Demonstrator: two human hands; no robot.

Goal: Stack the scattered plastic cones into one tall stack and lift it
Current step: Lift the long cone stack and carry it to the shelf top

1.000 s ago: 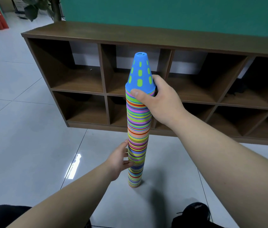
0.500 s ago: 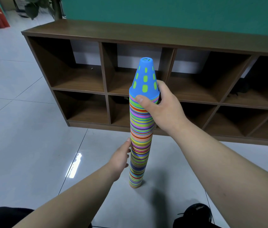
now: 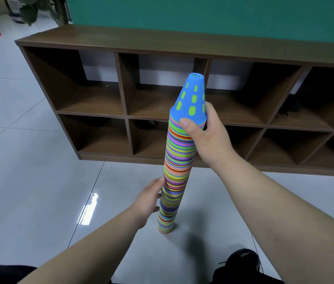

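Since a second ago, the cone stack (image 3: 175, 171) has tipped its top rightward. Its foot seems to rest on the tiled floor (image 3: 28, 191), before the wooden shelf (image 3: 162, 44). Right hand (image 3: 207, 138) wraps fingers under the blue top cone (image 3: 190, 99); left hand (image 3: 148, 198) curls around the lower part. Light, flexible, slippery plastic probably: grip low and high together, or sections slide apart.

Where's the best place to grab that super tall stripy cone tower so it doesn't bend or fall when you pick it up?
Probably at two places, one hand on each side. The cone stack is tall, thin and leaning. Wrap the right hand around it from the right, just under the blue cone. Put the left hand low on the left side. One grip alone would likely let it sway.
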